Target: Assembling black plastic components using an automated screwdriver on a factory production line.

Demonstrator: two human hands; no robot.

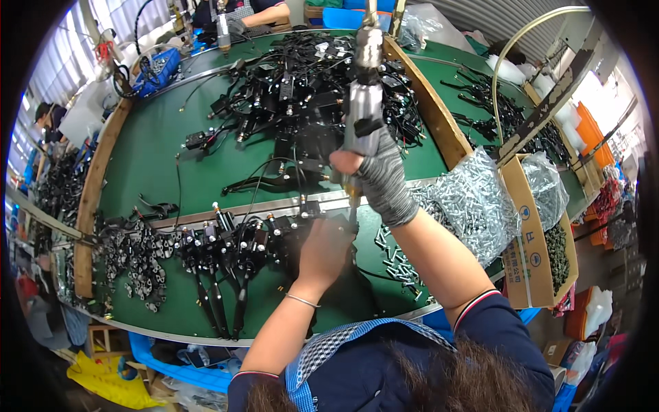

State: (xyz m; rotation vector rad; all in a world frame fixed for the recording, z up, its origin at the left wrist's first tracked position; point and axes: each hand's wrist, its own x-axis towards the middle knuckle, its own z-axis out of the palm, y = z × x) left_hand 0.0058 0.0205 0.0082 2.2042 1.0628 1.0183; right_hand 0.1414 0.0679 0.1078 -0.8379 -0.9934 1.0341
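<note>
My right hand (pixel 382 173), in a grey striped glove with the thumb bare, grips a silver air screwdriver (pixel 365 113). The tool stands upright, and its bit points down just beside my left hand (pixel 322 250). That bare hand is closed on a black brake lever (pixel 341 224), mostly hidden by the fingers and blurred. To its left, several black brake levers (pixel 230 250) with cables lie in a row. Small metal clamps (pixel 141 264) are heaped farther left. Loose silver screws (pixel 398 264) lie right of my left hand.
A large pile of black levers (pixel 295 89) covers the far green table (pixel 151 158). Wooden rails (pixel 429 103) divide it. At right are a clear bag of screws (pixel 473 199) and a cardboard box (pixel 525 240). Another person's gloved hand (pixel 237 27) is across the table.
</note>
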